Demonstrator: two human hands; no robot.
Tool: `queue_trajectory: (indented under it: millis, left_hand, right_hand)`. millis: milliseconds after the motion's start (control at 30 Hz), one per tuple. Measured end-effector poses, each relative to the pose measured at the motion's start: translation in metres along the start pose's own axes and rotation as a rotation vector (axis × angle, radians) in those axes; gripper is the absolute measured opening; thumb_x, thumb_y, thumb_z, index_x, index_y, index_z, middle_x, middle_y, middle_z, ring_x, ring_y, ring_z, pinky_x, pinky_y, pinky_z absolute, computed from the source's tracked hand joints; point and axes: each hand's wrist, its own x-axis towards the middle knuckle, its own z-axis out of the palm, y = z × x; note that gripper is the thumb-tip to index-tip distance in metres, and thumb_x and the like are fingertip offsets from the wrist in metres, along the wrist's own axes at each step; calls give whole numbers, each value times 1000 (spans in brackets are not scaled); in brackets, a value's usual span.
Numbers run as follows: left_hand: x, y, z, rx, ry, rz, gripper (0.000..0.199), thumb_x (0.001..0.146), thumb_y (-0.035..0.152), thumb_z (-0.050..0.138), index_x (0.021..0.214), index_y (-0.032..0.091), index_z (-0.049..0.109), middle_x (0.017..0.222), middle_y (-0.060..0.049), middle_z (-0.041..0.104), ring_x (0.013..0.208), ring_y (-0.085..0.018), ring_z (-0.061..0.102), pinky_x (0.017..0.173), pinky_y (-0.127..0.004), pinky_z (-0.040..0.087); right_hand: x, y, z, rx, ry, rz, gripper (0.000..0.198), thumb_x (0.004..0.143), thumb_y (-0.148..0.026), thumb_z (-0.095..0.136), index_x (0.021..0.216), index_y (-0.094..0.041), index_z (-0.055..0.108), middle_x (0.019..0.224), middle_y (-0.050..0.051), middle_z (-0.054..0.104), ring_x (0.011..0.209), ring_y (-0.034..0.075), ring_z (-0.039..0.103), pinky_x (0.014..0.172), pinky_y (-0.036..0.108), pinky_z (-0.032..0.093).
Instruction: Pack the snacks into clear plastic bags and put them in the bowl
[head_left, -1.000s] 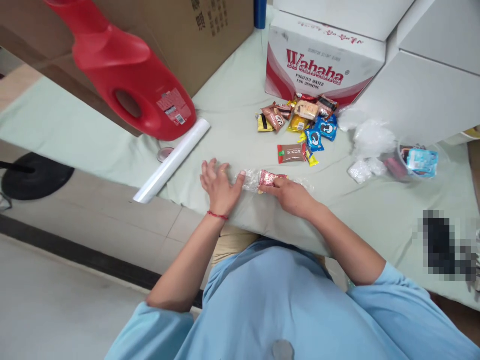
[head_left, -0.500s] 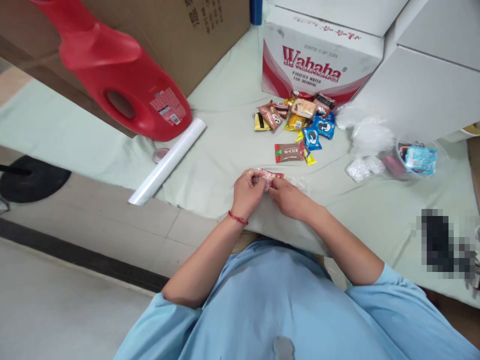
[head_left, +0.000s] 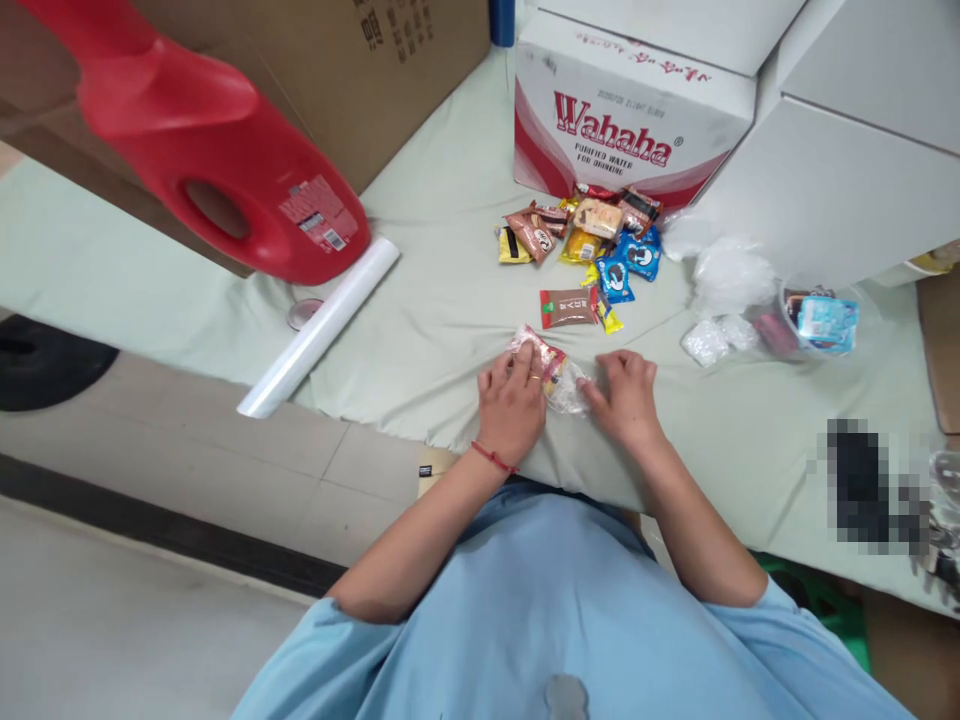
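Note:
A small red snack packet [head_left: 551,356] lies on the cloth-covered table in front of me, with clear plastic film [head_left: 568,392] wrapped round it and bunched at its near right end. My left hand [head_left: 514,402] rests on the packet's left part, fingers stretched out and pressing from above. On the right, my right hand [head_left: 628,398] has its thumb apart from the bent fingers, and the thumb tip touches or nearly touches the film's edge. Just beyond sits a brown snack packet with red ends [head_left: 568,308], beside a small yellow packet [head_left: 609,315].
Farther back, a pile of wrapped snacks [head_left: 598,217] lies against a Wahaha carton [head_left: 630,130]. To the left are a film roll [head_left: 322,325] and a red jug [head_left: 255,190]. Bunched film [head_left: 731,275] and a clear tub of packets [head_left: 862,330] stand right.
My hands have moved apart from being together at the packet. The left now lies flat on it, the right has shifted right. More of the packet and film shows.

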Motion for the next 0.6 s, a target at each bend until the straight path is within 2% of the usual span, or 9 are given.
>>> queue_trajectory:
  millis: [100, 167, 233, 300, 367, 433, 533, 600]
  left_hand:
    - [-4, -5, 9, -37, 16, 6, 57, 101, 19, 39, 157, 22, 43, 163, -11, 46, 136, -34, 48, 101, -51, 39]
    - [-6, -9, 13, -53, 19, 14, 58, 101, 18, 37, 158, 21, 42, 163, -12, 45, 133, -35, 50, 99, -51, 39]
    - [-8, -12, 16, -40, 24, 19, 57, 101, 19, 37, 158, 21, 43, 162, -13, 45, 128, -35, 53, 97, -52, 40]
    - [-9, -13, 17, -13, 31, 29, 56, 101, 19, 38, 155, 21, 46, 163, -13, 45, 124, -35, 55, 95, -51, 40]
    - [-9, -11, 17, -3, 26, 44, 52, 101, 18, 37, 151, 19, 52, 162, -14, 45, 120, -35, 56, 92, -51, 41]
    - [-8, -9, 17, -4, 2, 64, 48, 100, 15, 35, 141, 17, 61, 159, -17, 49, 118, -35, 57, 90, -51, 42]
    - [-7, -6, 15, -4, -34, 70, 43, 100, 12, 35, 125, 13, 70, 140, -22, 64, 117, -35, 60, 91, -50, 44]
    - [-10, -6, 14, 1, -23, 68, 41, 99, 11, 36, 124, 10, 69, 132, -23, 67, 123, -35, 59, 97, -50, 44]
  right_hand:
    - [-4, -3, -6, 35, -160, -19, 21, 90, -27, 59, 107, -18, 69, 124, 17, 60, 114, 33, 54, 98, 46, 47]
    - [0, -11, -17, 100, -248, 6, 17, 93, -24, 52, 102, -21, 66, 109, 12, 67, 98, 27, 62, 86, 38, 49]
    - [11, -22, -28, 170, -272, 45, 17, 96, -26, 48, 103, -22, 63, 93, 7, 69, 82, 24, 64, 76, 33, 48]
    - [30, -36, -32, 205, -252, 42, 16, 96, -27, 48, 102, -23, 62, 89, 5, 71, 80, 23, 65, 73, 30, 47]
    - [52, -54, -26, 165, -241, 22, 16, 94, -23, 49, 101, -22, 63, 93, 7, 73, 85, 23, 67, 76, 31, 47]
    - [73, -73, -14, 55, -287, 6, 19, 94, -19, 48, 104, -19, 64, 97, 10, 74, 91, 25, 68, 80, 32, 48]
    - [92, -98, 6, -131, -397, -34, 25, 95, -17, 49, 114, -15, 65, 103, 16, 75, 97, 29, 69, 82, 35, 49]
    - [96, -109, 13, -206, -441, -73, 27, 98, -19, 47, 119, -14, 63, 106, 18, 74, 100, 30, 70, 83, 37, 50]
